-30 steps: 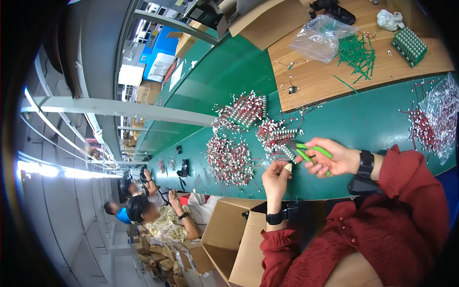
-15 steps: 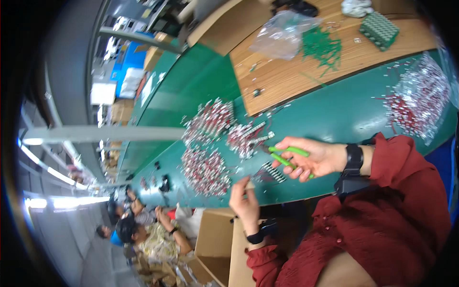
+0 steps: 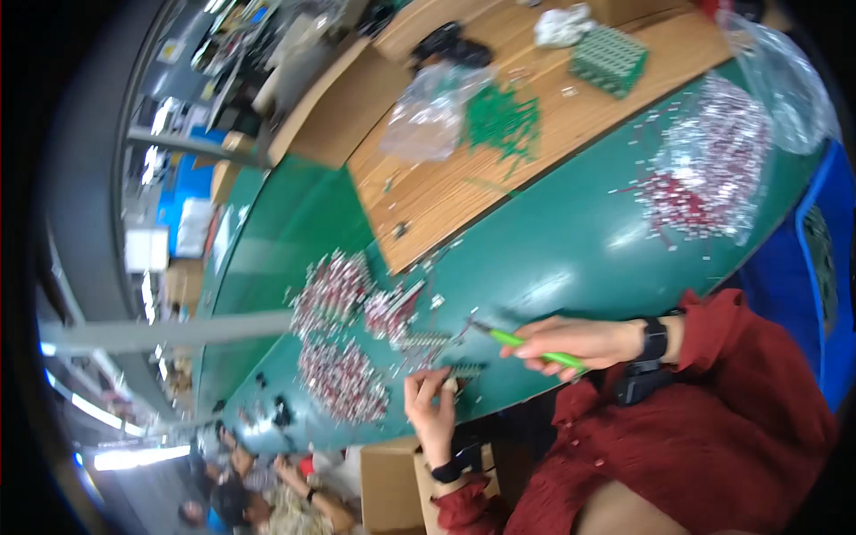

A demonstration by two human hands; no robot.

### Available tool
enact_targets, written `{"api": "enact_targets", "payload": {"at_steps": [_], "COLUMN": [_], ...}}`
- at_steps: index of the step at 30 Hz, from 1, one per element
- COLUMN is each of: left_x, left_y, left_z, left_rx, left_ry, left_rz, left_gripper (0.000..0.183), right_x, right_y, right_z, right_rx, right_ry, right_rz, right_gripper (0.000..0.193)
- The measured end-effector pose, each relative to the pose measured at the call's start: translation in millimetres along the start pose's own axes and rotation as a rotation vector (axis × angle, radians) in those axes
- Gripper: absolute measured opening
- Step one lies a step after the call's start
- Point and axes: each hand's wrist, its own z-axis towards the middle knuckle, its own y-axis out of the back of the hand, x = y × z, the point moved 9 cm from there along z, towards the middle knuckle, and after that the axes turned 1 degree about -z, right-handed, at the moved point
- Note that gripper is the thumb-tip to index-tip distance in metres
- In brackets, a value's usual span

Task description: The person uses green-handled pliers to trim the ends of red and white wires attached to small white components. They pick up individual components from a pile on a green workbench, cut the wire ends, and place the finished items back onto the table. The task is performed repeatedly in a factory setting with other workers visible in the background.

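Note:
My right hand (image 3: 575, 346) is wrapped round pliers (image 3: 508, 337) with bright green handles; their dark jaws point left, low over the green table. A small red-and-white wire piece lies by the jaw tips. My left hand (image 3: 432, 408) is at the table's near edge with its fingers curled together; whatever they pinch is too small to make out. Just right of its fingertips sits a dark strip with rows of pale parts (image 3: 466, 369). A pale, ridged strip (image 3: 426, 341) lies farther off, beside a small heap of red-and-white wire pieces (image 3: 392, 312).
Larger heaps of red-and-white pieces (image 3: 341, 382) spread on the left. A clear bag of them (image 3: 713, 160) lies at right. The wooden board (image 3: 428, 218) bears green strips (image 3: 504, 125) and a green block (image 3: 610, 61). Blue bin (image 3: 798, 267) at right; cardboard box (image 3: 390, 486) below; co-workers (image 3: 259, 499) at left.
The view has swung, so the table scene sits lower and farther left. The pliers' handles, spread apart before, now look closer together. My left hand has come up beside the dark strip.

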Motion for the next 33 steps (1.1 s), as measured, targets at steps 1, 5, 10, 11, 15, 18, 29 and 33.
{"api": "enact_targets", "payload": {"at_steps": [1,5,10,11,15,18,29,33], "left_x": [5.1,38.9,65.4,63.6,70.2,72.0,73.5,71.6], "left_y": [6.2,1.1,-14.5,-9.5,-5.4,-6.0,2.7,-0.4], "left_z": [-3.6,-9.3,-8.3,-8.4,-16.8,-22.5,-36.2,-40.3], "left_rx": [-0.080,-0.105,0.016,-0.009,-0.053,-0.031,0.003,0.069], "left_ry": [0.070,0.288,0.450,0.457,0.446,0.428,0.422,0.440], "left_rz": [-0.062,-0.329,-0.912,-1.028,-1.273,-1.369,-1.678,-1.670], "left_gripper": [0.027,0.022,0.019,0.019,0.020,0.020,0.031,0.027], "right_x": [10.4,39.9,27.8,23.1,1.9,7.0,34.4,37.0], "right_y": [0.5,-13.9,-18.0,-19.3,-25.4,-23.9,-57.4,-60.2], "right_z": [-0.2,-2.5,10.5,21.2,46.8,67.7,46.9,48.6], "right_rx": [-0.029,-0.145,-0.069,-0.035,0.097,0.025,0.153,0.125], "right_ry": [0.162,0.385,0.221,0.236,-0.247,-0.264,0.277,0.310], "right_rz": [-0.230,-0.985,-0.872,-0.785,-0.040,-0.005,-0.726,-0.931], "right_gripper": [0.034,0.046,0.048,0.044,0.040,0.040,0.049,0.055]}}
